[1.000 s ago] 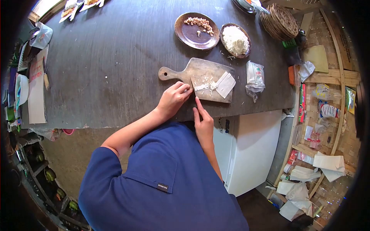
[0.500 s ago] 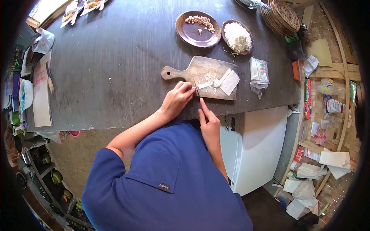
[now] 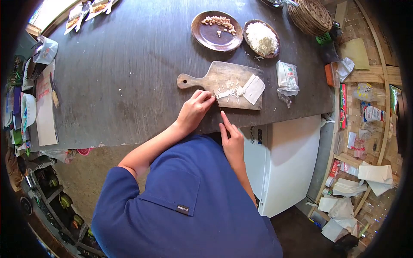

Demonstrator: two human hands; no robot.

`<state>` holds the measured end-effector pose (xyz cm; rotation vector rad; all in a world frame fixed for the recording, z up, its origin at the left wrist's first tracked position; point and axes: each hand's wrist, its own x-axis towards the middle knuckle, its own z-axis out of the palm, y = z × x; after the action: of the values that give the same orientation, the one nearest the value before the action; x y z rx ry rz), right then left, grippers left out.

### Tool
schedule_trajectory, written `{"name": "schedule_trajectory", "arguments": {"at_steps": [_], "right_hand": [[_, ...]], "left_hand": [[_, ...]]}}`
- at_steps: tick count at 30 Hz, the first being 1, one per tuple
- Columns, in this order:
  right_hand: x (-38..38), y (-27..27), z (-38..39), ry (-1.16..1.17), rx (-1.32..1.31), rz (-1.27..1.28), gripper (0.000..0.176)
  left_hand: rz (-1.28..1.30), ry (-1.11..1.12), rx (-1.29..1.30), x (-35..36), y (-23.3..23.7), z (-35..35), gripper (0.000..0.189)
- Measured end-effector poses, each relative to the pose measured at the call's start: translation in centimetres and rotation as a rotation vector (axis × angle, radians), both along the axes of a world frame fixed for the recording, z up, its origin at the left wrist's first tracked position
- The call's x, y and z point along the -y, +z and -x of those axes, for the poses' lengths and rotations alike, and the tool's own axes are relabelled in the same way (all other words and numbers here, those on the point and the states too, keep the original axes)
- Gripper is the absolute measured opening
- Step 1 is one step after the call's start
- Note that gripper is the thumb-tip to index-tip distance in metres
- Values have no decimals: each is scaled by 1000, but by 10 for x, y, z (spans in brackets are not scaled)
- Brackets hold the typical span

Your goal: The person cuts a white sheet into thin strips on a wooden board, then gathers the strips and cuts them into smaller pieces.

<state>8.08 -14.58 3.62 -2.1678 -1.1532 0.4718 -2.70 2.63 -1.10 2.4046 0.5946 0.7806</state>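
Head camera: I'm at the cutting board.
My right hand grips the knife; my left hand pinches a pale piece beside it.

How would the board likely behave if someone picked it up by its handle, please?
The wooden board looks thick enough to stay stiff. Held by its narrow handle, it would probably feel heavy at the broad end, where the white slabs lie. The loose white shreds would likely slide off if it tipped.
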Motion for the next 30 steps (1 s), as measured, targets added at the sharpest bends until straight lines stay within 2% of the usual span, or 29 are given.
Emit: {"name": "schedule_trajectory", "arguments": {"at_steps": [5, 17, 27, 30], "right_hand": [[-15, 5, -1, -20, -95, -17, 47], [-13, 5, -4, -10, -79, 30, 48], [-12, -1, -4, -1, -108, -39, 48], [-7, 1, -3, 0, -72, 3, 49]], "left_hand": [[13, 37, -5, 3, 5, 0, 27], [12, 27, -7, 1, 4, 1, 27], [59, 29, 23, 1, 3, 1, 24], [4, 18, 31, 0, 1, 1, 22]]}}
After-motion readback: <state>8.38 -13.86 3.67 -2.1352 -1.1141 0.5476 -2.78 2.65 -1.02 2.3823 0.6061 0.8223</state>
